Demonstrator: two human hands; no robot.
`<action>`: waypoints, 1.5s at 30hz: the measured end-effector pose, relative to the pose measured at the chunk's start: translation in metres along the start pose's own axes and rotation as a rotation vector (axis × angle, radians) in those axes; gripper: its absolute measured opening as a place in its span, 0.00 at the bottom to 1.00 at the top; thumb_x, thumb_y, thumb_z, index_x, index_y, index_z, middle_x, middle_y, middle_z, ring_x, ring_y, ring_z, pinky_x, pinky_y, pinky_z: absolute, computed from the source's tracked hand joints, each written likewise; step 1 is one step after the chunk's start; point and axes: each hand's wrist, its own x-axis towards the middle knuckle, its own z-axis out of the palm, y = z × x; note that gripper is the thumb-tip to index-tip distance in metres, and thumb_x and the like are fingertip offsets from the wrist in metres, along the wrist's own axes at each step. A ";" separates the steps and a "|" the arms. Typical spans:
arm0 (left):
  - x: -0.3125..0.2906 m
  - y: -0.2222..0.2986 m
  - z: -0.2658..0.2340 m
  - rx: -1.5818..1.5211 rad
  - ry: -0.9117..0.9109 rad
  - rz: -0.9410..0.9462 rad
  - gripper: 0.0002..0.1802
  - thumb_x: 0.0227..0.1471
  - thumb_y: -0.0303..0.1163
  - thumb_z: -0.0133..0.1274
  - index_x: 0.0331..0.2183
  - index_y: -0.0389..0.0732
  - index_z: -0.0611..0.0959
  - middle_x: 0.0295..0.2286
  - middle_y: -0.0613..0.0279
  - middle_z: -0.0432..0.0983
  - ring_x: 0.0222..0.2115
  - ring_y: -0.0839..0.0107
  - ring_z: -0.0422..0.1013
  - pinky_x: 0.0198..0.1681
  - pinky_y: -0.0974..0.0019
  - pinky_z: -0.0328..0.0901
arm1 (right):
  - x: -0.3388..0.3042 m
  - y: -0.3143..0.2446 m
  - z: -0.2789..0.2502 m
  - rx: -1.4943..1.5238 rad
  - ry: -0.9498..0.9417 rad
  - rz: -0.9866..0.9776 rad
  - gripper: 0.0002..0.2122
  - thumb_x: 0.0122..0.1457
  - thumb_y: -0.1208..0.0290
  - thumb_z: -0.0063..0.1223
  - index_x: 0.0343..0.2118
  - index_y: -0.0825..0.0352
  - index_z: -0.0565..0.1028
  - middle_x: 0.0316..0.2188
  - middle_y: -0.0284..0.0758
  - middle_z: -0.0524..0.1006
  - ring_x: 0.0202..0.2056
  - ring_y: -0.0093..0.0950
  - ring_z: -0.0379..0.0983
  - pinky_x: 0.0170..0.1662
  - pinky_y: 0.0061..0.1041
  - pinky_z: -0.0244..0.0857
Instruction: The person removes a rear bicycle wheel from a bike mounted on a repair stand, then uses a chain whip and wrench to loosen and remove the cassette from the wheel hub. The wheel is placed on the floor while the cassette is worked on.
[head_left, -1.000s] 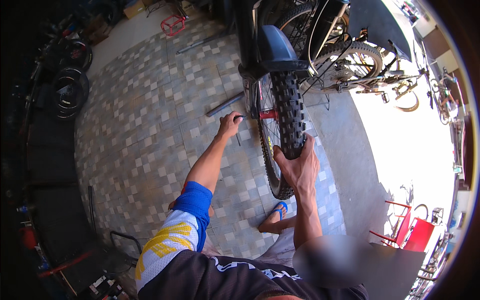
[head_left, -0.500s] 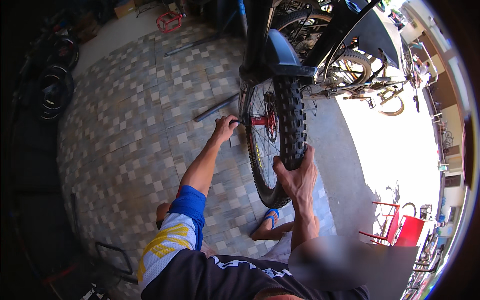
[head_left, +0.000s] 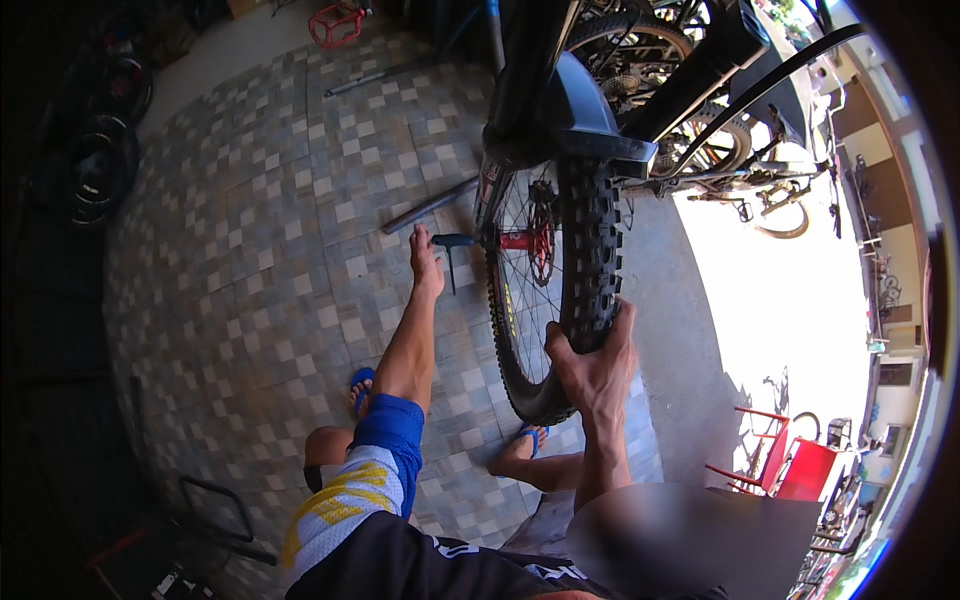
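Note:
A bicycle front wheel with a knobby black tire (head_left: 590,250) hangs between the legs of a black fork (head_left: 510,130). Its red hub (head_left: 517,241) sits beside a disc rotor (head_left: 541,235). A dark-handled hex wrench (head_left: 455,240) sticks out leftward from the axle end, its thin shaft pointing down. My left hand (head_left: 426,262) is beside the wrench's outer end, fingers stretched out; whether it touches the handle I cannot tell. My right hand (head_left: 597,375) grips the tire's near lower part, thumb on the left side and fingers round the right.
A grey metal stand leg (head_left: 430,205) lies along the tiled floor (head_left: 250,260) past my left hand. Several bicycles (head_left: 720,140) stand at the far right. Red chairs (head_left: 805,470) are at the right, loose wheels (head_left: 100,170) at the left, a red pedal (head_left: 335,27) far off.
My left hand has loosened from round the wrench handle and moved slightly left, its fingers straightening. My right hand keeps its grip on the tire. The view has shifted a little.

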 end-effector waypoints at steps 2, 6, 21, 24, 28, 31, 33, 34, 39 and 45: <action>-0.006 -0.032 -0.003 0.103 -0.120 -0.088 0.46 0.63 0.75 0.29 0.69 0.55 0.61 0.63 0.56 0.65 0.65 0.59 0.57 0.69 0.56 0.43 | 0.001 -0.003 0.000 -0.015 -0.006 -0.013 0.35 0.46 0.59 0.68 0.54 0.69 0.64 0.31 0.49 0.81 0.35 0.50 0.81 0.41 0.42 0.72; -0.031 -0.069 0.061 0.084 -0.234 0.011 0.40 0.67 0.66 0.34 0.63 0.45 0.67 0.51 0.49 0.76 0.52 0.61 0.73 0.61 0.53 0.60 | 0.004 0.001 0.004 0.022 -0.003 0.002 0.35 0.47 0.59 0.68 0.54 0.69 0.64 0.32 0.49 0.82 0.35 0.50 0.81 0.42 0.42 0.72; -0.014 -0.151 -0.051 1.705 -0.276 0.192 0.28 0.58 0.29 0.53 0.60 0.54 0.73 0.63 0.50 0.61 0.62 0.44 0.60 0.59 0.39 0.64 | 0.034 0.037 -0.018 0.088 0.001 -0.232 0.30 0.49 0.55 0.71 0.46 0.73 0.70 0.32 0.43 0.81 0.32 0.34 0.80 0.40 0.33 0.74; -0.005 -0.178 -0.111 2.081 -0.494 0.066 0.40 0.54 0.27 0.55 0.66 0.64 0.67 0.69 0.45 0.47 0.68 0.39 0.47 0.64 0.34 0.58 | 0.034 0.039 -0.007 0.137 0.044 -0.317 0.36 0.49 0.53 0.72 0.52 0.77 0.69 0.38 0.44 0.81 0.37 0.33 0.79 0.43 0.32 0.73; -0.027 -0.214 -0.188 2.004 -0.537 0.174 0.30 0.55 0.25 0.54 0.59 0.50 0.74 0.65 0.42 0.52 0.64 0.37 0.55 0.63 0.40 0.63 | 0.031 0.044 -0.002 0.181 0.088 -0.334 0.37 0.49 0.54 0.71 0.53 0.78 0.69 0.38 0.44 0.81 0.37 0.33 0.79 0.44 0.32 0.72; -0.029 -0.204 -0.179 1.942 -0.442 0.008 0.23 0.56 0.27 0.55 0.54 0.40 0.77 0.62 0.39 0.56 0.61 0.36 0.60 0.58 0.44 0.68 | 0.038 0.039 -0.010 0.133 -0.014 -0.305 0.33 0.48 0.55 0.70 0.50 0.74 0.70 0.36 0.43 0.81 0.36 0.33 0.79 0.43 0.32 0.72; -0.023 -0.178 -0.150 1.806 -0.299 0.127 0.22 0.58 0.30 0.55 0.53 0.37 0.74 0.53 0.33 0.69 0.53 0.37 0.70 0.49 0.45 0.73 | 0.039 0.031 -0.009 0.080 -0.042 -0.285 0.30 0.49 0.55 0.69 0.49 0.69 0.69 0.30 0.42 0.83 0.31 0.37 0.82 0.39 0.36 0.73; -0.016 -0.153 -0.128 1.694 -0.272 0.159 0.22 0.59 0.32 0.56 0.53 0.37 0.72 0.46 0.33 0.73 0.48 0.38 0.73 0.46 0.44 0.73 | 0.040 0.029 -0.009 0.042 -0.044 -0.262 0.30 0.49 0.56 0.68 0.50 0.68 0.69 0.30 0.43 0.83 0.31 0.41 0.83 0.39 0.37 0.74; -0.033 -0.031 -0.001 1.525 -0.243 0.252 0.24 0.59 0.39 0.59 0.52 0.39 0.71 0.37 0.42 0.81 0.41 0.42 0.78 0.41 0.43 0.73 | 0.037 0.015 -0.028 -0.151 -0.053 -0.120 0.32 0.48 0.56 0.67 0.53 0.67 0.66 0.31 0.48 0.83 0.34 0.52 0.82 0.41 0.44 0.73; -0.048 0.037 0.022 1.580 -0.285 0.566 0.14 0.58 0.37 0.61 0.43 0.44 0.80 0.40 0.55 0.80 0.45 0.49 0.76 0.44 0.47 0.74 | 0.048 -0.005 -0.025 -0.259 -0.159 -0.074 0.34 0.49 0.54 0.66 0.54 0.70 0.64 0.31 0.54 0.82 0.35 0.55 0.81 0.41 0.47 0.72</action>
